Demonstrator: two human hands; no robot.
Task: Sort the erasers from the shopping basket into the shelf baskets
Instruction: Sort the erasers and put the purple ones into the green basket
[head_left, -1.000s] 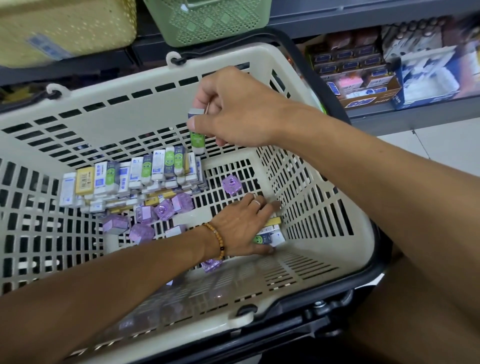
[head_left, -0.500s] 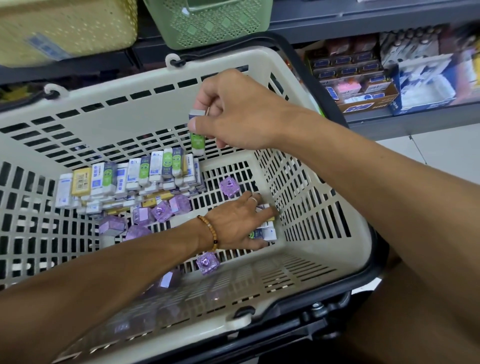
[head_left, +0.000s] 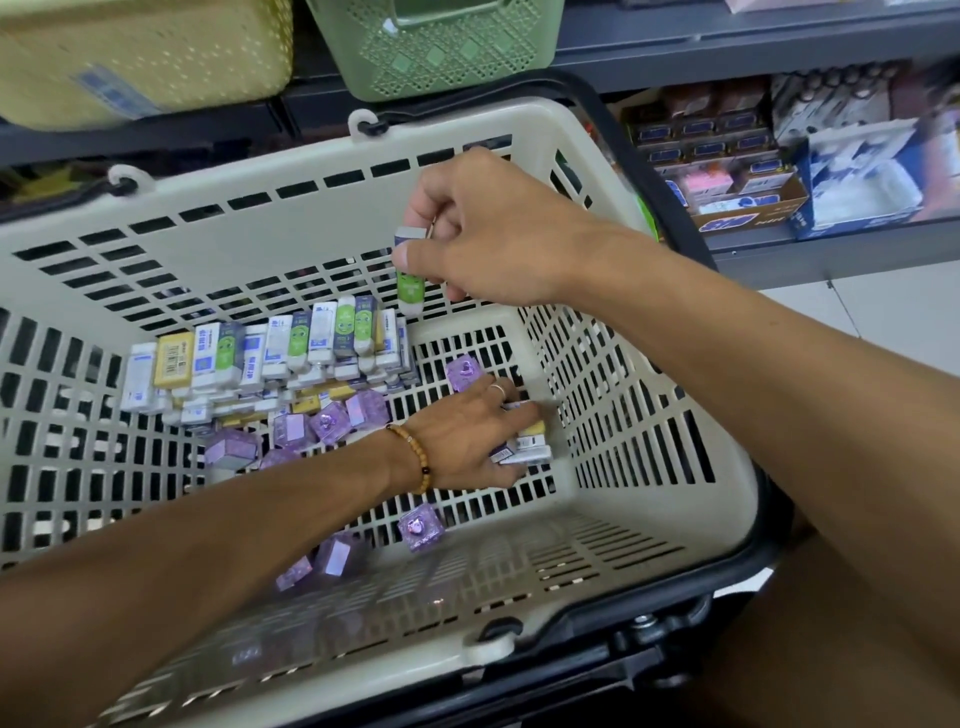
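While the right hand (head_left: 493, 234) hangs over the far end of the shopping basket (head_left: 291, 171), its grip is closed on a green-sleeved eraser (head_left: 409, 278), thumb on the front and curled fingers behind, so the eraser stands upright and clear of the basket floor. Down on that floor, the left hand (head_left: 467, 441) sits in the basket's right-hand corner with fingers mostly straight, laid over a little stack of white and yellow erasers (head_left: 524, 449). Can't honestly tell if the thumb is wrapped under them or just resting there.

Rest of the erasers are still in the basket: a packed row (head_left: 270, 348) of white, green and yellow ones along the far wall, and purple cube-ish ones (head_left: 332, 421) scattered nearer the middle, a few more by the near wall. Beyond the basket's far rim, up on the shelf, sit a yellow basket (head_left: 145, 57) and a green basket (head_left: 436, 52).
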